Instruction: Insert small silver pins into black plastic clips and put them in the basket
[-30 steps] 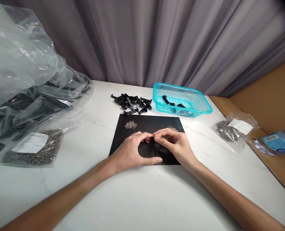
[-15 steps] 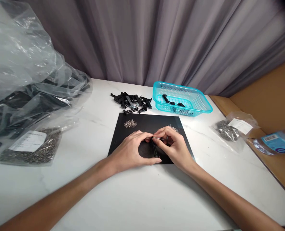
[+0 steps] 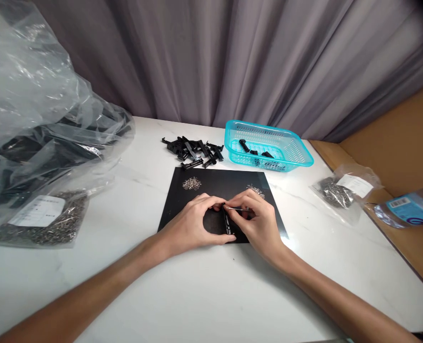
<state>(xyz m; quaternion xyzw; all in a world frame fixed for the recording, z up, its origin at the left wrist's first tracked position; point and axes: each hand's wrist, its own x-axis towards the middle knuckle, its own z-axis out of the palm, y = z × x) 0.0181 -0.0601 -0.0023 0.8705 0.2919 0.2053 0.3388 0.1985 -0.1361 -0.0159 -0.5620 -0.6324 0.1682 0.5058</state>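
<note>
I can read no text from here: the white paper labels (image 3: 37,211) on two clear plastic bags (image 3: 73,216) blur, as does the barcode (image 3: 400,202) on a blue label (image 3: 416,208).

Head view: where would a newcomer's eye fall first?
The turquoise basket probably draws the eye first, at the back of the white table, right of a pile of black parts. Next, over the black mat, the left hand holds a slim black part and the right hand a thin metal rod.

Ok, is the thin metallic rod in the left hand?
No, the right hand holds the thin metallic rod, while the left hand has its fingers around the black part.
</note>
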